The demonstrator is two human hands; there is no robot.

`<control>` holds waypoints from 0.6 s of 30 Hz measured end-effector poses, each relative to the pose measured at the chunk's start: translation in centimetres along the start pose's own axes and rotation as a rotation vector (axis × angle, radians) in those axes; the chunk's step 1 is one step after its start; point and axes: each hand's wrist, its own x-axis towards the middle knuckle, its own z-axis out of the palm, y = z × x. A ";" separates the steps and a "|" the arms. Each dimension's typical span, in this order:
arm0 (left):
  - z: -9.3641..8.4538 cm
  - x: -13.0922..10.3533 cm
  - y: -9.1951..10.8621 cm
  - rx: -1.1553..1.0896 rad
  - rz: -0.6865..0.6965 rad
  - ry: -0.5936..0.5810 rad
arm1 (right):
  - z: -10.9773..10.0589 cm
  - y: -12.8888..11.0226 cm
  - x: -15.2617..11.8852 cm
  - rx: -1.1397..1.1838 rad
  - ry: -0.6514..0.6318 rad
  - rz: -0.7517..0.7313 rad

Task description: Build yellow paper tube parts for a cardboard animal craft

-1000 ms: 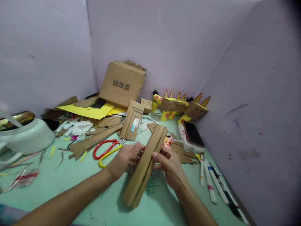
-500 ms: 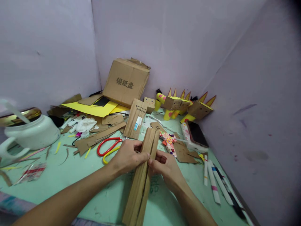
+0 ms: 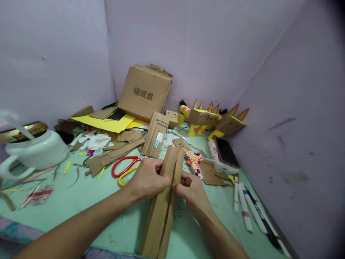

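A long folded cardboard strip [image 3: 161,216] with a dark lengthwise gap stands tilted at the centre front. My left hand [image 3: 148,180] grips its left side, the thumb lying on the near face. On the other side my right hand [image 3: 190,189] pinches the right edge, thumb close to the gap. The fingertips behind the cardboard are hidden. Scissors with red and yellow handles [image 3: 126,167] lie just left of my left hand. Beyond the strip rests a flat cardboard piece [image 3: 156,135] with a white and blue label.
A cardboard box [image 3: 145,92] leans at the back wall, near yellow paper [image 3: 107,123] and cardboard scraps [image 3: 115,154]. A white mug [image 3: 36,151] stands left. Yellow cardboard animals [image 3: 199,118], a glue gun [image 3: 194,162], a phone [image 3: 226,153] and markers [image 3: 245,208] are to the right.
The gap between the strip's two sides looks slightly wider near the hands, and its right part has shifted a little right. Both hands keep their hold.
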 end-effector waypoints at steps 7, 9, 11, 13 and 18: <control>-0.4 -0.2 0.0 0.015 0.006 -0.016 | -0.4 0.5 0.1 0.070 -0.116 -0.021; -0.5 -0.2 0.0 0.005 0.002 -0.021 | -0.5 0.6 0.1 0.075 -0.136 -0.036; -0.5 -0.1 -0.1 -0.016 0.003 -0.033 | -0.7 0.6 0.1 0.075 -0.154 -0.039; -0.5 -0.2 -0.2 -0.035 0.002 -0.037 | -0.9 0.7 0.2 0.079 -0.175 -0.036; -0.6 -0.4 -0.1 -0.043 -0.009 -0.050 | -1.3 1.2 0.3 0.070 -0.190 -0.045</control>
